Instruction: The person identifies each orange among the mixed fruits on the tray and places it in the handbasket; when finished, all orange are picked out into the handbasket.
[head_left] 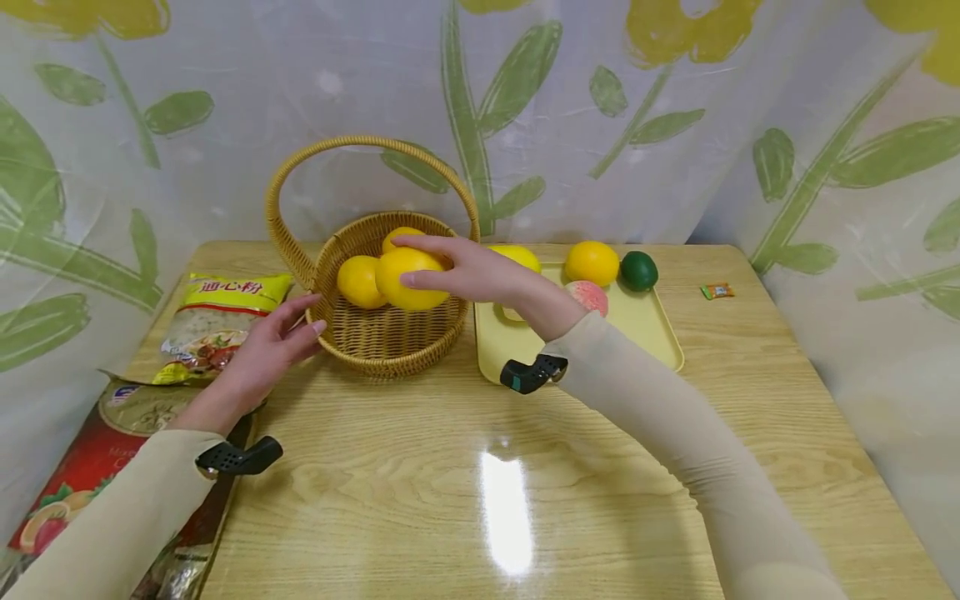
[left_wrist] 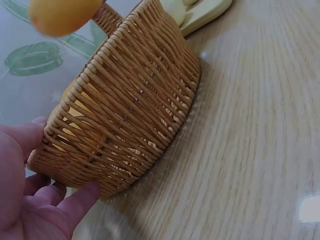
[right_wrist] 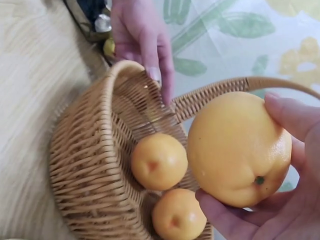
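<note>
A wicker basket (head_left: 382, 363) with a tall arched handle stands near the back of the table. My left hand (head_left: 264, 350) grips its left side; in the left wrist view the thumb is at the rim and the fingers are against the outer weave. My right hand (head_left: 474, 268) holds a large orange (right_wrist: 235, 150) above the basket's opening, thumb and fingers spread around it. Inside the basket lie two more oranges, one at the left (head_left: 358, 282) and another behind (head_left: 401, 237), partly hidden by the held one.
Right of the basket, a yellow tray (head_left: 637, 342) bears a yellow fruit (head_left: 522, 257), an orange (head_left: 592, 263), a pinkish peach (head_left: 589, 297) and a dark green fruit (head_left: 639, 272). A small packet (head_left: 717, 290) lies farther right. At left are a pasta bag (head_left: 225, 312) and a red bag (head_left: 90, 450).
</note>
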